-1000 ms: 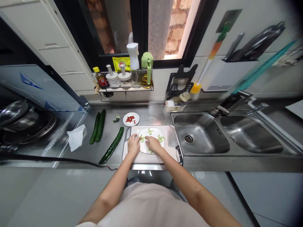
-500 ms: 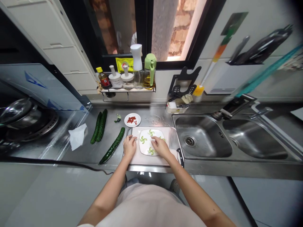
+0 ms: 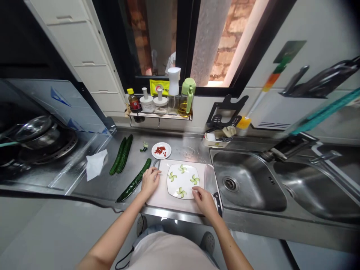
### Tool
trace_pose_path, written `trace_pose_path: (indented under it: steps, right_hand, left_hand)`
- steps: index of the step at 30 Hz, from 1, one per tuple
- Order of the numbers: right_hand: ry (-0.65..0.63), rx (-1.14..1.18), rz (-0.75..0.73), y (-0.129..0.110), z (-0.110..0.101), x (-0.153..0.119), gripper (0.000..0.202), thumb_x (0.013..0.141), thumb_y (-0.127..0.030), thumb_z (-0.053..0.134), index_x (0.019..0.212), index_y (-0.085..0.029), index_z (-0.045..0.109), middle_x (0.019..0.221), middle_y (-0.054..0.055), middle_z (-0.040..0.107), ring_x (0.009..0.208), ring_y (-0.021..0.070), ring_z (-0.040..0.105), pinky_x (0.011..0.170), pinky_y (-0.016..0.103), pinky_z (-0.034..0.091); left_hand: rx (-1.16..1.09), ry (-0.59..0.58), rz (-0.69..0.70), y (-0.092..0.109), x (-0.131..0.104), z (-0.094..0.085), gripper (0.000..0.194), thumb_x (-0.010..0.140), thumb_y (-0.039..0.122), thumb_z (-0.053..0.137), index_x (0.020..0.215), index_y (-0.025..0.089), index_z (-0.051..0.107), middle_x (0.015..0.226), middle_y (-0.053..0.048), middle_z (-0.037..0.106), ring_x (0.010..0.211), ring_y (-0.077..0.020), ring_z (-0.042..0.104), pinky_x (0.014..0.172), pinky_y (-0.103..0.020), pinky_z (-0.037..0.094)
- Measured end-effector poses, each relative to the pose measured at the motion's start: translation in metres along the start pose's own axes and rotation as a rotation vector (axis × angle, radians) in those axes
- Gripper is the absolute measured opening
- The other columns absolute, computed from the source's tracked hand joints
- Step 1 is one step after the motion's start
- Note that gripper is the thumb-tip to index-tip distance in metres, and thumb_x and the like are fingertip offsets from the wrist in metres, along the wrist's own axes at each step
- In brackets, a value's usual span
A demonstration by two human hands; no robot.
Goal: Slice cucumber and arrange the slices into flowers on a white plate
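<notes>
A white squarish plate point(image 3: 182, 182) lies on a pale cutting board point(image 3: 160, 200), with several pinwheels of green slices point(image 3: 181, 192) arranged on it. My left hand point(image 3: 150, 180) rests over the board's left side, fingers apart and nothing held. At the plate's lower right edge is my right hand point(image 3: 203, 198), its thumb and fingers loosely parted with nothing visible between them. Behind the board, a small round plate point(image 3: 161, 156) holds red bits. One cucumber point(image 3: 134, 180) lies left of the board, and two more cucumbers point(image 3: 121, 154) lie farther left.
A knife handle point(image 3: 218, 204) sits at the board's right edge, beside a double sink point(image 3: 250, 180). White paper point(image 3: 96, 165) and a stove with a pot point(image 3: 42, 133) are at left. Bottles and jars stand on a wall rack point(image 3: 168, 115).
My right hand has moved from over the plate's middle to its lower right edge, uncovering the right pinwheel. My left hand has shifted slightly left. The camera view has also shifted.
</notes>
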State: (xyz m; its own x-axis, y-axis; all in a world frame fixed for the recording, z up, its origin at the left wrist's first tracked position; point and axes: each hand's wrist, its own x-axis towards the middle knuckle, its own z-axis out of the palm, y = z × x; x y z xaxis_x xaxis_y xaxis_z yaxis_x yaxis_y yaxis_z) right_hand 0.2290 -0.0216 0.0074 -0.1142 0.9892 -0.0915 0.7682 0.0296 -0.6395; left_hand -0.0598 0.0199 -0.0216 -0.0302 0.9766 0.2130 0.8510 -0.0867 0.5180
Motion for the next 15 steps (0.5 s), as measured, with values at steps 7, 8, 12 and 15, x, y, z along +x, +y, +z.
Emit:
trace_pose_path:
  steps: [7, 8, 12, 15]
  right_hand:
    - [-0.010, -0.012, 0.000, -0.006, -0.008, 0.003, 0.040, 0.087, -0.040, 0.039, 0.102, -0.019, 0.069, 0.073, 0.006, 0.067, 0.068, 0.0203, 0.062, 0.066, 0.028, 0.044]
    - [-0.008, -0.009, -0.001, -0.007, -0.008, 0.004, 0.040, 0.087, -0.040, 0.038, 0.102, -0.019, 0.069, 0.073, 0.006, 0.067, 0.068, 0.0201, 0.062, 0.065, 0.028, 0.044]
    - [-0.001, 0.006, 0.012, -0.007, -0.007, 0.008, 0.041, 0.087, -0.041, 0.039, 0.101, -0.019, 0.070, 0.072, 0.006, 0.067, 0.065, 0.0198, 0.062, 0.063, 0.028, 0.044]
    - [-0.004, 0.017, 0.014, -0.006, -0.006, 0.010, 0.041, 0.087, -0.042, 0.039, 0.100, -0.019, 0.070, 0.072, 0.006, 0.068, 0.066, 0.0205, 0.062, 0.064, 0.029, 0.044]
  left_hand:
    - [-0.027, 0.005, -0.053, -0.003, 0.044, 0.007, 0.023, 0.085, 0.022, 0.052, 0.100, 0.025, 0.070, 0.104, -0.005, 0.064, 0.101, -0.0208, 0.058, 0.091, -0.035, 0.043]
    - [-0.039, 0.024, -0.094, -0.003, 0.050, 0.011, 0.023, 0.085, 0.022, 0.052, 0.099, 0.025, 0.070, 0.103, -0.005, 0.065, 0.101, -0.0206, 0.058, 0.091, -0.034, 0.043]
    - [-0.098, 0.110, -0.310, 0.000, 0.073, 0.029, 0.023, 0.085, 0.023, 0.052, 0.099, 0.023, 0.070, 0.100, -0.005, 0.068, 0.093, -0.0193, 0.060, 0.088, -0.033, 0.043]
    - [-0.091, 0.151, -0.425, -0.001, 0.089, 0.037, 0.024, 0.085, 0.026, 0.051, 0.102, 0.023, 0.069, 0.103, -0.007, 0.068, 0.097, -0.0217, 0.061, 0.088, -0.035, 0.042]
